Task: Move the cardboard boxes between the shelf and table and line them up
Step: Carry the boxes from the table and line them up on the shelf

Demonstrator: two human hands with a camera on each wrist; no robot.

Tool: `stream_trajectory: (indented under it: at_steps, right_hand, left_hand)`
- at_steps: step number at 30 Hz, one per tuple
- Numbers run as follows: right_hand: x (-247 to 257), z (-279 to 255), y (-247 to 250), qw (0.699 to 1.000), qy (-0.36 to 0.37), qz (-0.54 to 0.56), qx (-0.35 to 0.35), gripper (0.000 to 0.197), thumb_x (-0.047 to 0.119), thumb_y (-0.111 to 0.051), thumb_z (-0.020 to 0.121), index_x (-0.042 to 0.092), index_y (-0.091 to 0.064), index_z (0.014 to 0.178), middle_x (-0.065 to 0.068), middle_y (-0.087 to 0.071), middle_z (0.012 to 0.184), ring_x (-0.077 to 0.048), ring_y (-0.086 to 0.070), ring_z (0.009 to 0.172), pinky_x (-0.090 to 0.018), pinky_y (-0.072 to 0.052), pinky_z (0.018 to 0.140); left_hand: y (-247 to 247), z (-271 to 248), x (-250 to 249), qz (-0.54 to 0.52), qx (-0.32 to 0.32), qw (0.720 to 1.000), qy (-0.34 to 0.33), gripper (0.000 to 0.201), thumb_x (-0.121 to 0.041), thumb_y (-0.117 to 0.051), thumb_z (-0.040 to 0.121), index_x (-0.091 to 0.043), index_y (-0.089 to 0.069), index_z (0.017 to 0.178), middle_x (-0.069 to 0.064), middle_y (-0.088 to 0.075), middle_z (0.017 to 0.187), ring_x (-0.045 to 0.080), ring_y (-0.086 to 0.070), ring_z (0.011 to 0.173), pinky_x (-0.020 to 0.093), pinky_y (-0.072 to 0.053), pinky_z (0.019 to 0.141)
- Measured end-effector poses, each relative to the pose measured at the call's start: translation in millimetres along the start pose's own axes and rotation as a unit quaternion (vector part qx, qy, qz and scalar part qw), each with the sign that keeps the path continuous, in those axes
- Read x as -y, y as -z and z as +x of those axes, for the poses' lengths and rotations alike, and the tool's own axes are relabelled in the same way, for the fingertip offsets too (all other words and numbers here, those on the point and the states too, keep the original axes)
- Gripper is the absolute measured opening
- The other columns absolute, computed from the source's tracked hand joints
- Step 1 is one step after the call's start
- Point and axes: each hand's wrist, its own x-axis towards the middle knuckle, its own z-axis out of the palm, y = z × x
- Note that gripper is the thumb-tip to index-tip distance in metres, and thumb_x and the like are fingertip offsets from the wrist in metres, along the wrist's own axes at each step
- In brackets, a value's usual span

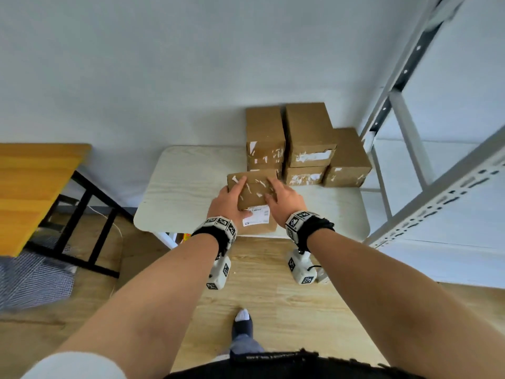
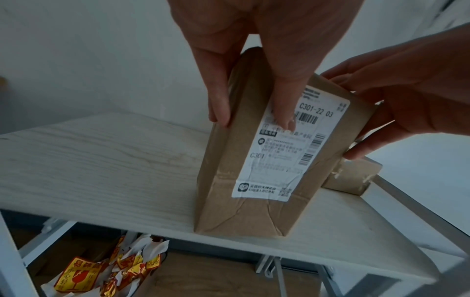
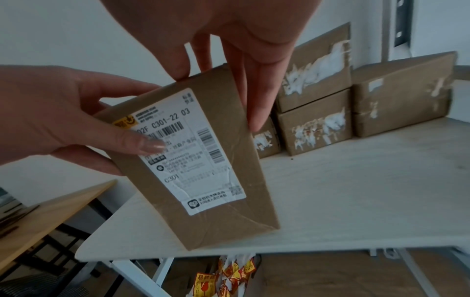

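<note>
I hold a cardboard box (image 1: pixel 252 192) with both hands: my left hand (image 1: pixel 229 201) grips its left side, thumb on the white label (image 2: pixel 287 152), and my right hand (image 1: pixel 284 199) clasps its right side. Its bottom edge meets the pale table (image 1: pixel 185 187), just before the stacked boxes (image 1: pixel 306 143).

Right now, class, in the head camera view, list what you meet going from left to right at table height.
Orange wooden table top → pale wood-grain table → brown cardboard box with white shipping label, held in both hands → stacked brown cardboard boxes with torn white labels → grey metal shelf frame.
</note>
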Motion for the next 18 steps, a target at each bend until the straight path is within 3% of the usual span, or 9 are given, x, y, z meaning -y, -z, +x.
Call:
stream_trajectory:
  at_steps: [5, 11, 18]
  right_hand:
    - [-56, -74, 26, 1.000, 0.000, -0.015, -0.007, 0.047, 0.036, -0.046, 0.100, 0.028, -0.036, 0.145, -0.012, -0.066, 0.102, -0.033, -0.065, 0.091, -0.036, -0.051, 0.078]
    - [-126, -171, 59, 0.998, -0.021, -0.034, -0.044, 0.042, 0.037, -0.045, 0.100, 0.029, -0.039, 0.141, -0.010, -0.067, 0.100, -0.032, -0.066, 0.088, -0.037, -0.053, 0.077]
    - [-215, -268, 101, 0.989, -0.097, -0.058, -0.096, 0.035, 0.041, -0.043, 0.098, 0.032, -0.043, 0.132, -0.010, -0.070, 0.095, -0.035, -0.067, 0.086, -0.038, -0.052, 0.073]
  left_hand:
    - [-37, -65, -58, 0.025, -0.002, 1.000, -0.018, 0.099, -0.036, -0.080, 0.078, -0.043, -0.018, 0.154, 0.010, -0.052, 0.129, 0.030, -0.058, 0.112, 0.037, -0.049, 0.096]
    - [-93, -139, -131, 0.015, 0.011, 0.999, -0.048, 0.099, -0.038, -0.081, 0.078, -0.042, -0.018, 0.154, 0.010, -0.055, 0.127, 0.029, -0.058, 0.114, 0.037, -0.048, 0.099]
    - [-151, -198, -225, 0.022, 0.059, 0.991, -0.121, 0.100, -0.045, -0.081, 0.076, -0.042, -0.019, 0.154, 0.010, -0.056, 0.126, 0.029, -0.056, 0.117, 0.037, -0.045, 0.101]
